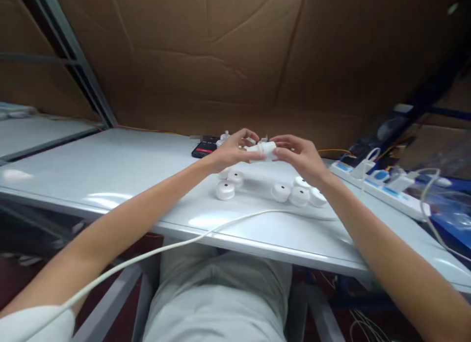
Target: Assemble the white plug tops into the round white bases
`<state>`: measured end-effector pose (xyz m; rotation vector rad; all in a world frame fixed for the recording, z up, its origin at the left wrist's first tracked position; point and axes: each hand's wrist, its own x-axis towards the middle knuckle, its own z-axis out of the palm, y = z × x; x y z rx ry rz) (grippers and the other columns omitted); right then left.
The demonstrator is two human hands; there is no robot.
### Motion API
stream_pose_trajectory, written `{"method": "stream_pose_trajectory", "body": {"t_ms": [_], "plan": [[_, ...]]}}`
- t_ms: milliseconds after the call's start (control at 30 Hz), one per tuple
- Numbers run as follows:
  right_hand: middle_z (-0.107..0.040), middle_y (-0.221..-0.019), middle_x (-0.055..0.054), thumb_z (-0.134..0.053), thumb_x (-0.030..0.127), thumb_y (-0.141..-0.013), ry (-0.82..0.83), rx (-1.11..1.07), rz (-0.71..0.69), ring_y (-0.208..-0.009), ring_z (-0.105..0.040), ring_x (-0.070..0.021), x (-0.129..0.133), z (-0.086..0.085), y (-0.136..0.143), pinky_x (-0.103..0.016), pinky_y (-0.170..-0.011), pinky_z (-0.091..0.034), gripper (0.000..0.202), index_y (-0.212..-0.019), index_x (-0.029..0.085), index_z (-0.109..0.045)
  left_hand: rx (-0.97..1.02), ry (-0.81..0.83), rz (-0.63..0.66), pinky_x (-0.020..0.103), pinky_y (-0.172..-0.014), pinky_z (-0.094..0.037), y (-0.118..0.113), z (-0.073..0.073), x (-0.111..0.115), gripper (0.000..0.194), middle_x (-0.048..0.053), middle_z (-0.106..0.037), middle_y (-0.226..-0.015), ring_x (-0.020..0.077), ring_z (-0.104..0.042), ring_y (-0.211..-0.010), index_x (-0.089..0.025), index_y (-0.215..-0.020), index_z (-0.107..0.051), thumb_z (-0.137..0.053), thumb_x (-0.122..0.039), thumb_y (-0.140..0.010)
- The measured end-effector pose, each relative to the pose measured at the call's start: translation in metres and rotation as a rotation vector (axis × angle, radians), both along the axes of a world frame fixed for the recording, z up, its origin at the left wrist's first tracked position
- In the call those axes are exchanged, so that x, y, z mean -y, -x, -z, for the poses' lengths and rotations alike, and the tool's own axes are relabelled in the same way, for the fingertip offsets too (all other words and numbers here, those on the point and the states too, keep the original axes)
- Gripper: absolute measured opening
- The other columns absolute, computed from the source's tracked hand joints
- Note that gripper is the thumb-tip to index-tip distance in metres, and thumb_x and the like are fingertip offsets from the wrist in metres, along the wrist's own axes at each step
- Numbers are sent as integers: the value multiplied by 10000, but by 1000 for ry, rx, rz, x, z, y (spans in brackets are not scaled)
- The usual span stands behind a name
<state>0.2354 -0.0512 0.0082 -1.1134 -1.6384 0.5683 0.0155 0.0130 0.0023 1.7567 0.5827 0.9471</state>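
Observation:
Above the far middle of the table, both hands hold one small white cylindrical piece (268, 148) with a narrower end pointing left. My left hand (237, 148) pinches its left part between thumb and fingers. At its right end, the thumb and fingers of my right hand (294, 153) close around it. Several round white caps (225, 190) with a dark dot on top lie below my left hand. More of these white caps (300, 196) are grouped under my right hand and wrist. The exact kind of the held piece is too small to make out.
A dark phone (203, 149) with a lit screen lies behind my left hand, next to a small clear-white item (224, 136). A white cable (235, 221) crosses the table's front edge. At right sits a power strip (382, 190) with plugs. Cardboard (206, 62) walls the back.

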Motion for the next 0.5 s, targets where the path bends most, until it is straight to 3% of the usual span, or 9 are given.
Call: {"method": "stream_pose_trajectory", "body": {"t_ms": [200, 367, 500], "plan": [[-731, -1134, -47, -833, 255, -749, -425, 7, -51, -976, -755, -223, 7, 8, 11, -413, -895, -666, 372, -1102, 252, -717, 141, 80, 90, 299, -753, -577, 6, -13, 4, 592, 79, -767, -965, 173, -731, -869, -133, -1002, -736, -973, -564, -672], [-707, -1185, -81, -805, 136, -736, -694, 190, -35, -1112, -720, -269, 11, 7, 12, -421, -885, -663, 437, -1141, 259, -698, 200, 89, 182, 390, -896, -625, 16, -21, 10, 540, 92, -795, -1007, 218, -761, -951, -122, -1002, -803, -995, -497, -664], [-729, -1176, -87, -795, 119, -746, -820, 312, -6, -1083, -736, -285, 13, 5, 13, -462, -871, -657, 432, -1135, 275, -689, 167, 121, 206, 387, -913, -638, 25, -23, 12, 442, 83, -795, -981, 196, -755, -923, -125, -953, -817, -988, -424, -676]]}}
